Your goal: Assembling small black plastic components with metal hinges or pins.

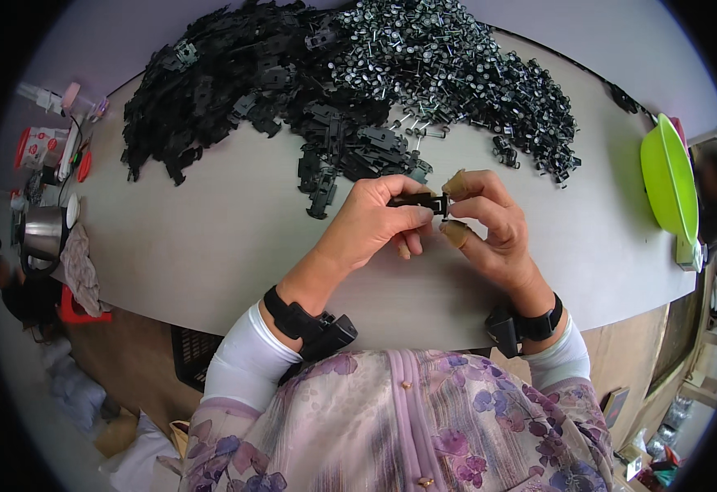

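My left hand (372,217) pinches a small black plastic part (421,202) between thumb and fingers, over the near middle of the table. The part lies sideways, its forked or clip-like end toward my right hand (489,225). Tape-like covers wrap the thumb and index fingertips of that hand. Its fingers are parted and curve around the end of the part, very close to it; I cannot tell whether they touch it. Beyond my hands spreads a large pile of flat black plastic parts (219,86). To its right rises a heap of small metal-and-black pieces (448,70).
At the right edge of the table (186,238) a bright green basin (670,180) is tilted up. A steel kettle (44,234), a crumpled cloth (81,266) and red-handled tools (84,166) are at the left. A person (22,283) is beyond the left side.
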A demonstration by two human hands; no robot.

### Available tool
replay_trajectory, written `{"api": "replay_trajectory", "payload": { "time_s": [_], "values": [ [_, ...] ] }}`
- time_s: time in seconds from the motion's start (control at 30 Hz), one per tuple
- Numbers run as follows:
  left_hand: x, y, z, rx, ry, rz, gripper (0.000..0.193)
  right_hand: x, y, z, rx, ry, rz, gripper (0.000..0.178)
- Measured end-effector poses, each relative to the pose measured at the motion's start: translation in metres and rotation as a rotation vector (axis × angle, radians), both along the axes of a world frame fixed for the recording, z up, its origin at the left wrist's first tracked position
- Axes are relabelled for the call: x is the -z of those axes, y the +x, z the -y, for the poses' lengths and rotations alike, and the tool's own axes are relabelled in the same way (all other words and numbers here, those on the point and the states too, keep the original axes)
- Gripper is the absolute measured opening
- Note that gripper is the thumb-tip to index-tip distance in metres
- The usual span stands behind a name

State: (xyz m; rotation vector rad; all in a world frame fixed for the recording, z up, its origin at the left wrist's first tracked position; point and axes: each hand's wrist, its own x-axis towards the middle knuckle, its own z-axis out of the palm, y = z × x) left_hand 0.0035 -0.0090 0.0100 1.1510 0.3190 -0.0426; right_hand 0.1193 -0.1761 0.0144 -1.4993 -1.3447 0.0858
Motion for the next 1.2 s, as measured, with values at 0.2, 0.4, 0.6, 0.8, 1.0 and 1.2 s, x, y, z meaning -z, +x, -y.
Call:
{"api": "replay_trajectory", "payload": {
  "time_s": [0.2, 0.4, 0.6, 0.8, 1.0, 1.2],
  "values": [
    [0.004, 0.001, -0.004, 0.013, -0.278, -0.037, 0.014, -0.002, -0.001, -0.003, 0.024, -0.058, 0.145, 0.025],
    [0.025, 0.0, -0.004, -0.004, -0.496, -0.011, 0.012, 0.007, -0.004, -0.004, -0.001, -0.068, 0.145, 0.02],
    [0.019, -0.001, 0.002, 0.007, -0.504, -0.015, 0.012, 0.004, -0.011, -0.008, 0.023, -0.009, 0.241, 0.019],
    [0.017, 0.001, 0.007, 0.053, -0.184, -0.003, 0.012, 0.005, 0.033, 0.005, -0.103, -0.085, -0.196, 0.019],
    [0.016, 0.004, 0.002, -0.046, -0.082, -0.004, 0.015, 0.021, 0.082, 0.027, 0.616, -0.339, 0.302, 0.015],
    [0.021, 0.003, 0.001, -0.03, -0.104, -0.019, 0.02, 0.008, 0.058, 0.025, 0.49, -0.632, -0.025, 0.012]
  ]
}}
